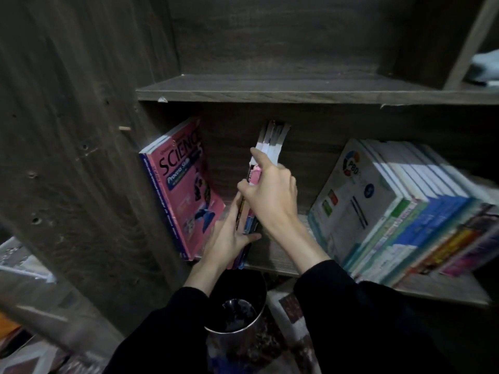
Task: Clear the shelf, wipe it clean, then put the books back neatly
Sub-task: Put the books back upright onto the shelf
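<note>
Right grip (270,193) clenched round the top of a slim bundle of thin white-edged books (271,143), left grip (232,238) clasping its foot, bundle upright mid dark wooden shelf (275,259), spines mostly hidden.

Dark wood shelf (275,256) held books. Pink SCIENCE book (186,190) stood at shelf's left end, leaning on the side wall. Thin book bundle (271,143) stood upright mid-shelf, gripped by left hand (229,236) low and right hand (272,190) higher. Row of white-blue books (399,211) at shelf's right, tilted, spines forward.
</note>
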The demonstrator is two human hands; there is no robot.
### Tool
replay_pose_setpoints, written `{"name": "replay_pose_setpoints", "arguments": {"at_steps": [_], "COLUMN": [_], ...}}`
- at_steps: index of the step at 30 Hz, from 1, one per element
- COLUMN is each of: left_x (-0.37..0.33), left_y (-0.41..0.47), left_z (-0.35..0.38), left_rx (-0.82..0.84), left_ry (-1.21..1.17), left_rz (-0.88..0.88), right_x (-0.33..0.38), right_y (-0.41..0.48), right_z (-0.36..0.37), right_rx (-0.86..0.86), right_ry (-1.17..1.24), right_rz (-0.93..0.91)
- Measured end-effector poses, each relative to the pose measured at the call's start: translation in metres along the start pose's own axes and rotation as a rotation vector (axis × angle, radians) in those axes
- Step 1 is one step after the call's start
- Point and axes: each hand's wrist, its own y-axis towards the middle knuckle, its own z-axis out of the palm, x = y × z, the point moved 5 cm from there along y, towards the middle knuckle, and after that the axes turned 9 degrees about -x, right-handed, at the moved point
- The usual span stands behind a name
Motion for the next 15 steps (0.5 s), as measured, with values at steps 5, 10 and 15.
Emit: {"name": "replay_pose_setpoints", "arguments": {"at_steps": [5,10,15], "left_x": [-0.02,-0.062,-0.081], "left_y": [-0.004,-0.016,-0.02], "left_z": [0.058,0.113,0.147], "left_rx": [0.039,0.049,0.069], "left_ry": [0.015,-0.106,-0.094], "left_rz": [0.003,0.064,0.13], "right_x": [-0.041,-0.077,-0.101], "right_y": [0.002,0.003,0.0], "right_z": [-0.047,-0.091,-0.124], "right_rx": [-0.091,-0.157,-0.202], "right_ry": [-0.075,-0.148,-0.254], "right_rz": [0.051,0.08,0.073]}}
